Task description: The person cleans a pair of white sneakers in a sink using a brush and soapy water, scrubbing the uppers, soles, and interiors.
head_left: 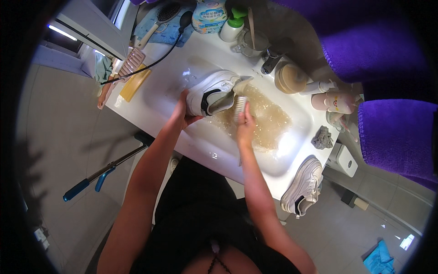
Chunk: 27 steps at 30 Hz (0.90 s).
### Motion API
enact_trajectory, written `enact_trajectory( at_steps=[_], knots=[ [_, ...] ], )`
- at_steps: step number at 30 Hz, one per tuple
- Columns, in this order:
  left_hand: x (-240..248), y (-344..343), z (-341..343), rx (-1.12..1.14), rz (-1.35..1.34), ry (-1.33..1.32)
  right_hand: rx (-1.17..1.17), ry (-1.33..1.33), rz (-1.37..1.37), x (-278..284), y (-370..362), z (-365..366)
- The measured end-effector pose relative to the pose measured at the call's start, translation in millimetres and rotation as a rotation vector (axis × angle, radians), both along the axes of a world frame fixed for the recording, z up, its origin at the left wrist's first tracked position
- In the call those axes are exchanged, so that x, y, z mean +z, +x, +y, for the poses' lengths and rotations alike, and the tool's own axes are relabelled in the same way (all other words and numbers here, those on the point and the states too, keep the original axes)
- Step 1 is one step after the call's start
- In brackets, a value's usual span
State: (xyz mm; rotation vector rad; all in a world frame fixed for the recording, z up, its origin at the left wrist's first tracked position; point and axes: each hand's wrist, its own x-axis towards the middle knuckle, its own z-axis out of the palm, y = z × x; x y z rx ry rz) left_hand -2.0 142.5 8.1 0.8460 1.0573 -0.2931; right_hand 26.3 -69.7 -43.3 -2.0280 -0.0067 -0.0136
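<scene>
My left hand (184,112) is closed round the sole side of a white sneaker (214,91), which it holds tilted over the sink. The shoe has a black heel patch, and its tongue sticks out to the right. In my right hand (247,123) is a small scrub brush (240,106) with pale bristles, close beside the shoe's opening; I cannot tell if they touch. Below them, cloudy brown water with foam fills part of the white sink (200,137). A second white sneaker (303,185) lies on its side at the sink's right front corner.
Along the back stand a detergent bottle (210,17), a green-topped bottle (232,29), a glass mug (258,43) and the faucet (273,57). A grey rag (322,138) lies on the right rim. Combs (132,61) and a yellow box (135,83) sit at left. Purple towels (397,132) hang at right.
</scene>
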Motion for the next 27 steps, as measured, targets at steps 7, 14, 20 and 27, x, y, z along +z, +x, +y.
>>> enact_trajectory(
  at_steps=[7, 14, 20, 27],
  knots=[
    [-12.7, -2.3, 9.3, -0.094, 0.005, 0.068, 0.410, -0.190, -0.032, 76.6, 0.9, 12.8],
    [-8.4, 6.2, 35.4, -0.410, 0.168, 0.492, -0.076, -0.174, 0.273, -10.9, 20.5, -48.8],
    [-30.1, 13.9, 52.7, -0.902, 0.207, 1.159, -0.104, -0.137, 0.474, -46.1, 12.9, -61.1],
    [0.7, -4.8, 12.3, -1.105, -0.495, 1.547, -0.204, 0.619, 0.763, 57.2, -25.4, -2.1]
  ],
)
